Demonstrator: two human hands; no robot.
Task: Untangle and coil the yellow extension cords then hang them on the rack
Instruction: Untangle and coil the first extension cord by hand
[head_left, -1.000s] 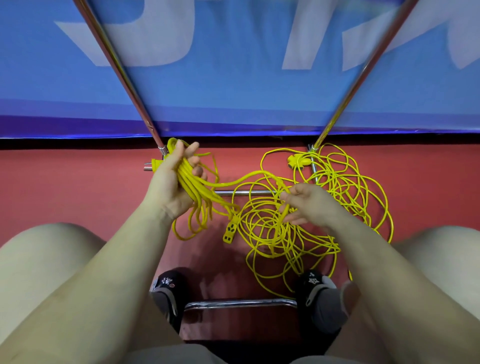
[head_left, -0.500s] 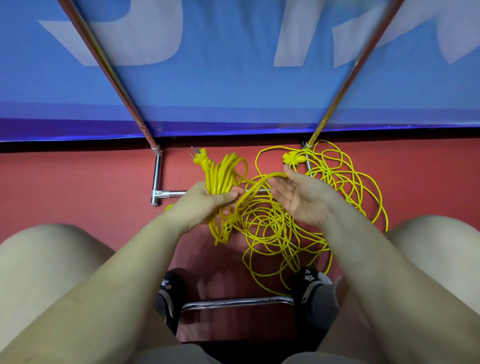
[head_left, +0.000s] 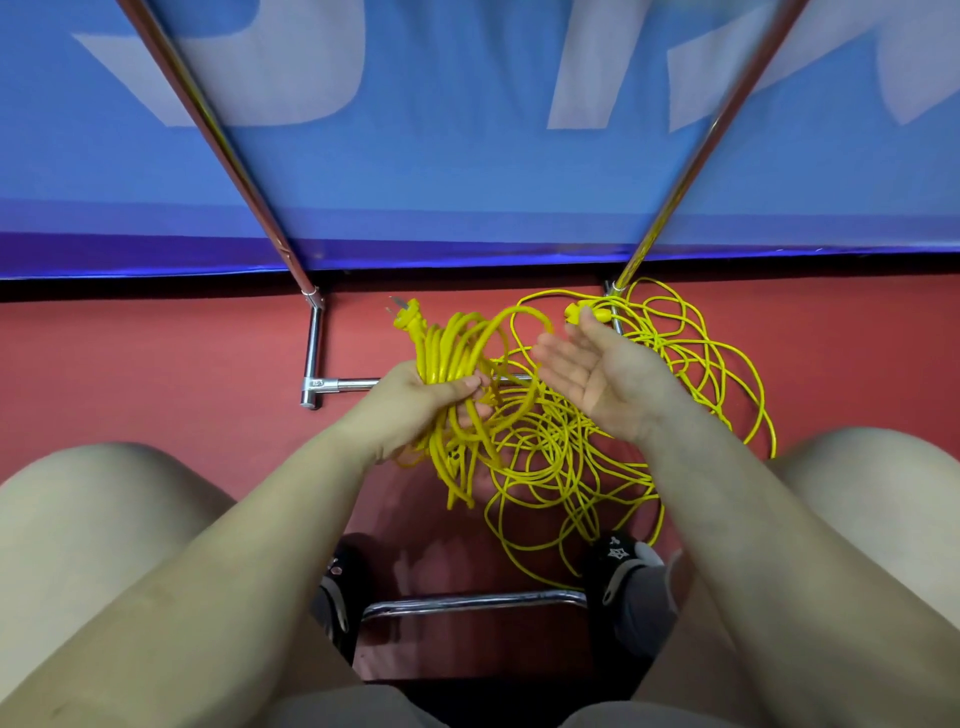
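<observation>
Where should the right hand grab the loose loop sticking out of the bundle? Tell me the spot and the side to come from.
Take the loose loop at its arched top, coming from the right with the open right hand. That arc stands free above the tangled cord, while lower down it runs into the bundle held by the left hand.

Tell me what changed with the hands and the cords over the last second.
The left hand carried its coiled bundle rightward, toward the tangle. The right hand let go of the tangled cord, lifted and turned palm up, fingers straight. The tangle, rack base and shoes stayed put.
</observation>
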